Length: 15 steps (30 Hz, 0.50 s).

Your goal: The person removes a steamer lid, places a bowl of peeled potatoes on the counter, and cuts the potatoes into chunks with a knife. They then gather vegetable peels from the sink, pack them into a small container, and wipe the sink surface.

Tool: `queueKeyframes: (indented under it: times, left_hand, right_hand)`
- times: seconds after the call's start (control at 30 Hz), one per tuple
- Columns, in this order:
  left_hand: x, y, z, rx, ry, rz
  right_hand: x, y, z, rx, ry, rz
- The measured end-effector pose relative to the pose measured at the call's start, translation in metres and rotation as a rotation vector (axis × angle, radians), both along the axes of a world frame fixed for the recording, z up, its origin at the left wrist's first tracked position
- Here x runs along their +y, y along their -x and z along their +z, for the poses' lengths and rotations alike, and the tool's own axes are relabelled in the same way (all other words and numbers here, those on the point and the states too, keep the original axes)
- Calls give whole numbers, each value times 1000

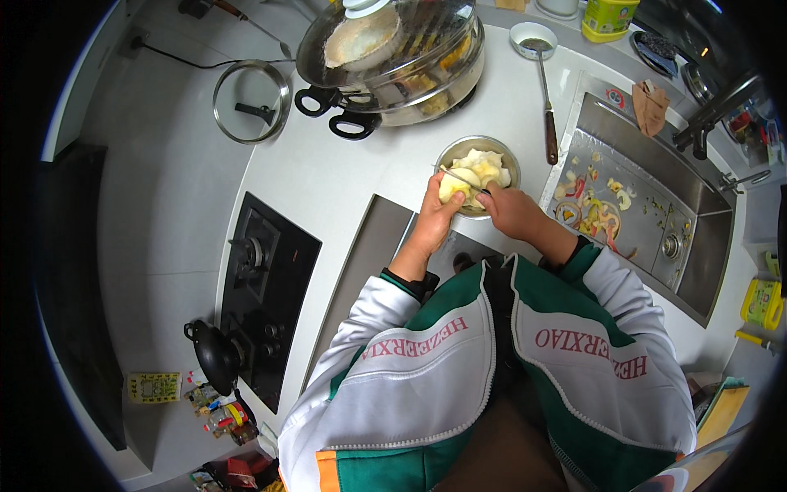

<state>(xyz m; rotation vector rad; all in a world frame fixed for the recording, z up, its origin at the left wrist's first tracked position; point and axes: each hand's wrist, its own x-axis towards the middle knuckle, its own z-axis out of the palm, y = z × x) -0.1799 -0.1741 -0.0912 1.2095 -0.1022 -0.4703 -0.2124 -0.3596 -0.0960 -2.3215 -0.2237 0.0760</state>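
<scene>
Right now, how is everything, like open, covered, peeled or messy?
Left hand, holding pale fruit
Right hand, closed around a thin-bladed tool
Pale fruit, peeled
Metal bowl, holding pale pieces
Steamer, covered by glass lid
Loose lid, not on a pot
Sink, strewn with peelings
Faucet, no running water visible
Stove, no flame visible
Jacket, unzipped

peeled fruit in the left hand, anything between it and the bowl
Nothing visible, apart from the pale cut pieces lying in the bowl; the left hand holds the peeled fruit over its left side.
</scene>
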Motion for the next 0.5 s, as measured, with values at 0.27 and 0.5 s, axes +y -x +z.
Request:
queueKeyframes:
  times: [0.27, 0.5]
  left_hand:
    - [-1, -2, 7, 180, 268, -29]
    - [-7, -5, 2, 188, 213, 44]
  right_hand:
    - [1, -1, -3, 4, -61, 7]
    - [2, -2, -11, -17, -179, 5]
